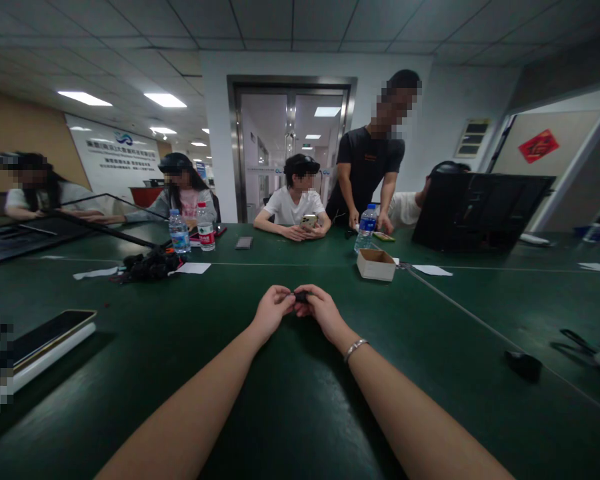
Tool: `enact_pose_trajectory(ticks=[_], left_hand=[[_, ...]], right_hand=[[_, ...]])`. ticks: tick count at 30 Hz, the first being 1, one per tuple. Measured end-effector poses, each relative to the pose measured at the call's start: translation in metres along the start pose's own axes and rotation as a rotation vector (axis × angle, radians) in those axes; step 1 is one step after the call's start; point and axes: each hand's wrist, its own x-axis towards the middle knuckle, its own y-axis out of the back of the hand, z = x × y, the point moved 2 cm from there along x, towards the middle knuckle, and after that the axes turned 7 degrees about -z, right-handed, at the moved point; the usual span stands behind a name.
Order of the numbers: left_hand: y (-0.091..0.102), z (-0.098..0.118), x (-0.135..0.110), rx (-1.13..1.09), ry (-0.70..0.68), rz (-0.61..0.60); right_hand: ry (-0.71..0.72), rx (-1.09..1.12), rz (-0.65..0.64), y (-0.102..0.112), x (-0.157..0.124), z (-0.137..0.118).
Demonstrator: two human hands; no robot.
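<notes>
Both my arms reach forward over the dark green table (300, 400). My left hand (273, 309) and my right hand (320, 310) meet at the fingertips, pinched together on a small dark object (301, 295) that I cannot make out. Both hands rest low, close to the table top. A silver bracelet (355, 347) sits on my right wrist. A small open cardboard box (376, 264) stands a little beyond my right hand.
A phone (50, 330) lies on a white slab at the left. Dark headgear (150, 265), paper sheets, water bottles (179, 232) and a black screen (475, 210) stand further back. A small black item (524, 365) lies at the right. Several people sit or stand across the table.
</notes>
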Motion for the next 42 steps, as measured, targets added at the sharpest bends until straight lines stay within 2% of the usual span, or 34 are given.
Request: enact_pose_trajectory(ticks=[3,7,18,25,36,42], left_hand=[[0.0,0.001,0.0,0.048,0.002,-0.019],[-0.002,0.005,-0.002,0.072,0.022,-0.063],[0.004,0.013,-0.003,0.143,0.036,-0.09],[0.012,0.014,-0.002,0.179,0.074,-0.137],[0.009,0.021,-0.005,0.239,0.079,-0.083],[0.013,0.02,-0.002,0.345,0.084,-0.063]], right_hand=[[-0.016,0.069,-0.018,-0.002,-0.001,-0.002],[-0.024,0.022,-0.004,-0.004,-0.003,-0.002],[-0.073,0.008,-0.007,0.001,-0.002,0.001],[-0.06,-0.036,-0.076,0.0,-0.005,-0.003],[-0.013,-0.2,-0.03,0.003,-0.004,0.0],[-0.005,-0.29,-0.023,0.001,-0.005,-0.002]])
